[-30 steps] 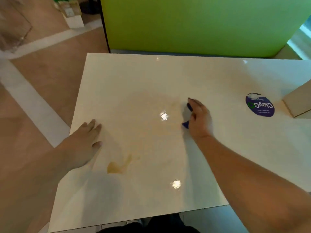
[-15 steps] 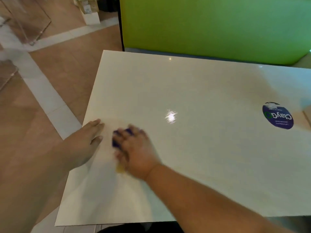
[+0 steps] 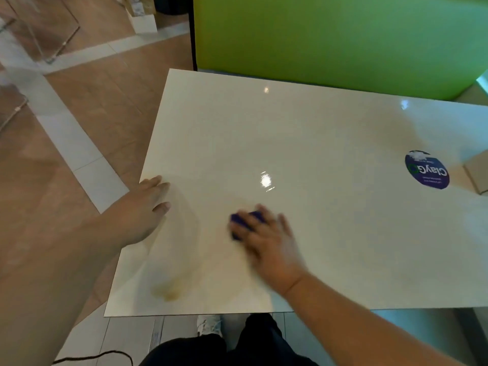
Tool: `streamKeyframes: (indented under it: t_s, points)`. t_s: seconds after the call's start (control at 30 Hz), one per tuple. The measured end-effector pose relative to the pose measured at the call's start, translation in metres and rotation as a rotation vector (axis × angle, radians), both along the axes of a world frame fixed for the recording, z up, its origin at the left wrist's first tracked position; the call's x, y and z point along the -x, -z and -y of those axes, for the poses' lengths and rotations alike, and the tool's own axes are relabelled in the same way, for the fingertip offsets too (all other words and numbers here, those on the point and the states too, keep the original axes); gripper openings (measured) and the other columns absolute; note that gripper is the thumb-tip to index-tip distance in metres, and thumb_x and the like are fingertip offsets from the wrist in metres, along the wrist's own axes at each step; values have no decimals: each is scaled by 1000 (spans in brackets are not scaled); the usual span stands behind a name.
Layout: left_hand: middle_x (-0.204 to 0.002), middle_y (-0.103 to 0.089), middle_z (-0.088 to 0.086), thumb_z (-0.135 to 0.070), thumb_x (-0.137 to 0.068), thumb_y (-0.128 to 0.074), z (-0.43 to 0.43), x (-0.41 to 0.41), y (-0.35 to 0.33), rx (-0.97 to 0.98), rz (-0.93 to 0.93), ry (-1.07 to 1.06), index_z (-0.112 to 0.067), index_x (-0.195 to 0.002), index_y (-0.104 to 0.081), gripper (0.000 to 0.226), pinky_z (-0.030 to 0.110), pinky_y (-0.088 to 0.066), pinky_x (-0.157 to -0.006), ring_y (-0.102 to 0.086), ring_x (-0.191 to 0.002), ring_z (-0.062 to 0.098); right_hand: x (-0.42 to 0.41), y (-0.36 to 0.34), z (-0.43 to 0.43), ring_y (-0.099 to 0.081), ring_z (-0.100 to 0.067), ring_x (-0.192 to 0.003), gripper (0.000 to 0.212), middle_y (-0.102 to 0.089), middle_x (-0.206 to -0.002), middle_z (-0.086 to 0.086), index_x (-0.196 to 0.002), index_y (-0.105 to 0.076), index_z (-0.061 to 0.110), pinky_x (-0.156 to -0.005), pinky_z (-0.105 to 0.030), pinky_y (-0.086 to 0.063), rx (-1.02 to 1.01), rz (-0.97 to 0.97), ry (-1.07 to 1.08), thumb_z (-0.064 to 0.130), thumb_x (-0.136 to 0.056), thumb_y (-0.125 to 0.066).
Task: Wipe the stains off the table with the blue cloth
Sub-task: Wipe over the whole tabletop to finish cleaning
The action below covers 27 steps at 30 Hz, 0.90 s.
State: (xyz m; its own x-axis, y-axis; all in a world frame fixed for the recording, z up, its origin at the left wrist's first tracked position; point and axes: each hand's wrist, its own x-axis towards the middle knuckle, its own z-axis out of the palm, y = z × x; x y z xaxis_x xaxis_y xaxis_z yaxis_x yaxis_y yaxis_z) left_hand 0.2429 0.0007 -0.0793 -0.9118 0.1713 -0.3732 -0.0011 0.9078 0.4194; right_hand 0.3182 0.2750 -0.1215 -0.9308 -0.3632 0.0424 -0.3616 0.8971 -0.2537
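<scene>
A glossy cream table (image 3: 317, 133) fills the view. My right hand (image 3: 269, 244) presses a small blue cloth (image 3: 244, 223) flat on the tabletop, near the front middle; only the cloth's left part shows past my fingers, and the hand is blurred by motion. A yellowish stain (image 3: 167, 291) lies near the front left corner, with a faint wet smear (image 3: 184, 233) running up from it. My left hand (image 3: 142, 207) rests flat on the table's left edge with its fingers apart, holding nothing.
A round purple sticker (image 3: 426, 170) sits at the table's right side, beside a brown cardboard box (image 3: 478, 171) at the frame's edge. A green panel (image 3: 330, 35) stands behind the table. Tiled floor lies to the left; my legs are below the front edge.
My right hand swept the cloth from the table's middle left to beside my left hand, then back right. The yellow stain is more smeared. My left hand stayed put.
</scene>
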Motion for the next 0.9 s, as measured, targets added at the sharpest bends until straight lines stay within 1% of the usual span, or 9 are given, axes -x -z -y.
streamKeyframes:
  t_s: [0.1, 0.2, 0.33, 0.43, 0.53, 0.6, 0.73, 0.8, 0.9]
  points:
    - [-158, -4, -4, -32, -98, -35, 0, -3, 1, 26, 5, 18, -17, -148, -20, 54, 31, -6, -117, -2, -145, 14, 4, -2, -41, -24, -29, -141, 49, -41, -146, 8, -138, -43, 38, -108, -56, -28, -25, 75, 301, 42, -92, -25]
    - [-158, -5, -3, -33, -98, -35, 0, -6, 0, 18, 11, 22, -17, -148, -20, 54, 33, -7, -118, -3, -145, 13, 2, -1, -19, -26, -36, -139, 51, -42, -146, 2, -137, -47, 30, -106, -55, -31, 4, 64, 362, 43, -93, -25]
    - [-158, -9, -3, -33, -98, -36, -2, -8, -5, -15, -17, -7, -18, -148, -23, 53, 33, -8, -117, -5, -145, 14, -23, -1, 68, -32, -39, -134, 54, -46, -142, 1, -134, -45, 28, -105, -57, -32, 14, 33, 2, 52, -86, -37]
    - [-158, -12, -3, -34, -98, -36, -3, -8, -11, -17, -42, -22, -20, -147, -24, 53, 33, -8, -117, -8, -145, 15, -50, -7, 127, -10, -38, -141, 71, -27, -153, 2, -144, -27, 28, -113, -56, -8, -54, 148, -354, 63, -85, -43]
    - [-157, -13, -3, -36, -98, -35, -4, -8, -15, 15, -62, -20, -21, -147, -24, 53, 33, -9, -116, -10, -145, 17, -62, -13, 149, 5, -35, -143, 63, -11, -157, 6, -148, -13, 31, -115, -52, -5, -224, 112, -595, 36, -94, -46]
    - [-157, -13, -4, -37, -97, -34, -4, -9, -13, 18, -61, -17, -21, -147, -24, 53, 33, -9, -117, -10, -145, 17, -63, -14, 138, 4, -32, -143, 63, -13, -157, 8, -148, -16, 33, -116, -50, -6, -228, 85, -633, 24, -93, -47]
    - [-157, -14, -1, -37, -98, -35, -6, -11, -7, 10, -51, 11, -20, -147, -24, 53, 35, -9, -118, -10, -145, 17, -72, 0, 74, -13, -31, -143, 57, -29, -153, 9, -143, -32, 36, -115, -48, -17, -83, 64, -484, 25, -91, -50]
    - [-157, -14, -1, -36, -98, -35, -9, -11, -4, -10, -43, 4, -19, -147, -24, 53, 34, -9, -117, -9, -145, 16, -82, 6, 27, -25, -28, -141, 47, -37, -149, 10, -140, -37, 37, -112, -47, -26, -40, 10, -329, 32, -93, -44]
    - [-157, -15, 0, -36, -97, -36, -14, -11, -2, -28, -41, -1, -19, -147, -26, 53, 36, -9, -118, -9, -145, 17, -94, 3, -51, -29, -23, -140, 42, -41, -146, 11, -139, -40, 35, -110, -47, -31, 20, 8, -34, 38, -97, -37]
